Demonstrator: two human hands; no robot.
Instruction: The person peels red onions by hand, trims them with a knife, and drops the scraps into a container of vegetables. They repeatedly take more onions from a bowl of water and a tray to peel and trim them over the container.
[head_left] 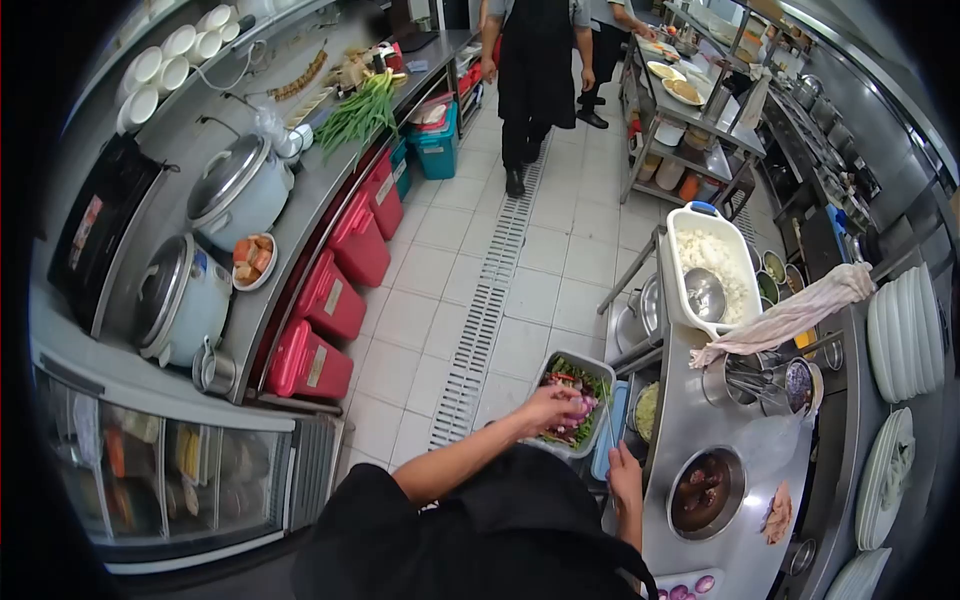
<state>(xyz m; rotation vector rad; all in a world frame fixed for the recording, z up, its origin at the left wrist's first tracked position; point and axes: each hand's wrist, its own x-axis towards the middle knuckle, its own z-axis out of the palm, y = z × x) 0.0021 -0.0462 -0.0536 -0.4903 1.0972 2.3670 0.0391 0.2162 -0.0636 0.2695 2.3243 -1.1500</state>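
My left hand is closed around a peeled piece of red onion, just above a clear plastic container. Green leaves and red pieces lie inside that container. In my right hand is a knife, its thin blade pointing up beside the container's right side. A light blue lid or board lies partly under the knife. To the right, on the steel counter, stands a steel bowl with dark liquid and chunks in it. Red onions sit on a white tray at the bottom edge.
A white tub of rice holds a ladle; a cloth hangs beside it. Red bins line the left counter, below rice cookers and spring onions. A person in a black apron stands in the tiled aisle.
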